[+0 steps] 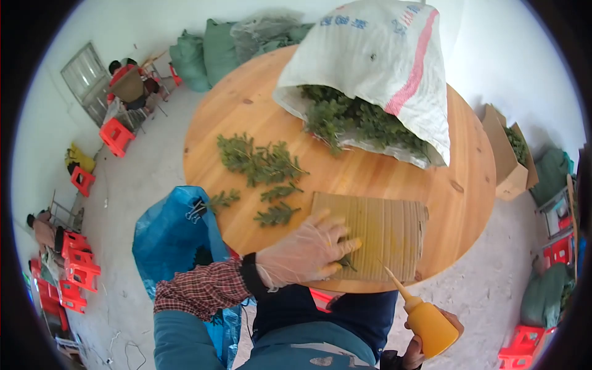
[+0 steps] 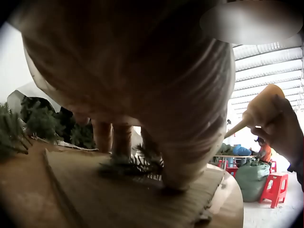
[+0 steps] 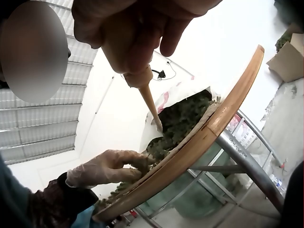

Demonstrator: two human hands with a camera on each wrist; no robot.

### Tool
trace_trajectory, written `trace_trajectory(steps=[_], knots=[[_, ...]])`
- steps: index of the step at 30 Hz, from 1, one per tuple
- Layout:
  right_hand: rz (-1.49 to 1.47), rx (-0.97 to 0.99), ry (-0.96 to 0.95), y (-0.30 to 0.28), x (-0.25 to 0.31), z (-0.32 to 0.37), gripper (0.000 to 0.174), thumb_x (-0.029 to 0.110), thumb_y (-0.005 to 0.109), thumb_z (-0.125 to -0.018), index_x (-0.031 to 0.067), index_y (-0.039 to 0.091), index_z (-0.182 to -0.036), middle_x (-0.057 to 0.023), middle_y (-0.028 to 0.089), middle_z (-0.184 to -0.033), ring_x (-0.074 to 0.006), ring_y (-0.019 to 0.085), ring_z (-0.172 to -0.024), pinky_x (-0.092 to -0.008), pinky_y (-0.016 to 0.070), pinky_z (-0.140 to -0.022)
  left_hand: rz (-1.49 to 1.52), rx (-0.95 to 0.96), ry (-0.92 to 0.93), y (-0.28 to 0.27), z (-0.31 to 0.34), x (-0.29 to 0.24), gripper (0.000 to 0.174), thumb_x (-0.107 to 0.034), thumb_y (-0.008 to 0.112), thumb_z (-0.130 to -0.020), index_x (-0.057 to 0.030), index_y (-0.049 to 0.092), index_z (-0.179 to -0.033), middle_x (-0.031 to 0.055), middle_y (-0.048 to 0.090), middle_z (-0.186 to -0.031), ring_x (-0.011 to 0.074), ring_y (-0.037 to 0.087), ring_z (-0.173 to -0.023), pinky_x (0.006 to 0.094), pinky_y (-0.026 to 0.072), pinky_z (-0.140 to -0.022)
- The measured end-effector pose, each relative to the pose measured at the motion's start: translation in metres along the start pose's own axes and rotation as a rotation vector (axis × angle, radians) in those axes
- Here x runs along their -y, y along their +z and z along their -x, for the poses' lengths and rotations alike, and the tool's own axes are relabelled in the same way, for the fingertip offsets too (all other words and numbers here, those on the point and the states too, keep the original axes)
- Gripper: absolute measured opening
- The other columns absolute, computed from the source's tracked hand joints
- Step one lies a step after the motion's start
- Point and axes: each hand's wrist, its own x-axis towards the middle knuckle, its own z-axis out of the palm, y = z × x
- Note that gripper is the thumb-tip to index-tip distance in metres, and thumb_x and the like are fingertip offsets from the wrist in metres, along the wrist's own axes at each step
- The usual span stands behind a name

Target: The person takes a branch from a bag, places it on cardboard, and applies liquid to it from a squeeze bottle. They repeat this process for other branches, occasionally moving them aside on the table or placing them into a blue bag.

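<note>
My gloved left hand (image 1: 308, 250) lies flat on a sheet of corrugated cardboard (image 1: 385, 231) at the near edge of the round wooden table (image 1: 246, 105). Its straight fingers (image 2: 121, 140) press a small green sprig (image 2: 135, 165) onto the cardboard. My right hand (image 1: 431, 345) grips an orange squeeze bottle (image 1: 431, 327) below the table edge, its long nozzle (image 3: 151, 107) pointing up toward the cardboard. In the right wrist view the left hand (image 3: 109, 166) sits on the table rim (image 3: 209, 130).
Loose green sprigs (image 1: 259, 163) lie mid-table. A white sack (image 1: 376, 68) spills more greenery (image 1: 357, 120) at the far side. A blue bag (image 1: 172, 237) hangs at the table's left. Red stools (image 1: 77, 271), green sacks (image 1: 206, 55) and a cardboard box (image 1: 505, 154) stand around.
</note>
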Motion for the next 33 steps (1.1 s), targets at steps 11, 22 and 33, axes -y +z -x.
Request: trace_trajectory(steps=[11,22,33], knots=[[0.251,0.177,-0.032,-0.035,-0.051,0.018,0.053,0.031,0.073,-0.089,-0.0015,0.052,-0.125,-0.0181,0.067,-0.102,-0.0294,0.067,-0.087,-0.0394,0.0535,-0.08,-0.542,-0.056,-0.561,-0.054,0.04,0.072,0.039,-0.029,0.064,-0.088,-0.0074,0.064,-0.12,0.0123,0.063,-0.111,0.031,0.058,-0.108,0.0436,0.0428,-0.098],[0.283,0.154,0.03,-0.015,-0.024,0.0,0.049,0.044,0.06,-0.098,-0.0025,0.067,-0.109,-0.0117,0.072,-0.092,-0.0257,0.066,-0.083,-0.036,0.0509,-0.076,-0.249,-0.145,-0.478,-0.073,-0.024,0.133,0.022,-0.023,0.064,-0.087,-0.0107,0.07,-0.104,0.0126,0.066,-0.098,0.0333,0.062,-0.097,0.0454,0.0462,-0.083],[0.075,0.116,0.147,-0.019,-0.013,-0.007,0.062,0.042,0.065,-0.096,-0.0062,0.042,-0.129,-0.016,0.069,-0.088,-0.0255,0.066,-0.079,-0.0359,0.0513,-0.076,-0.287,-0.157,-0.601,-0.018,-0.098,0.217,0.019,-0.017,0.064,-0.085,-0.0087,0.068,-0.102,0.0158,0.068,-0.099,0.0357,0.065,-0.096,0.0461,0.0483,-0.083]])
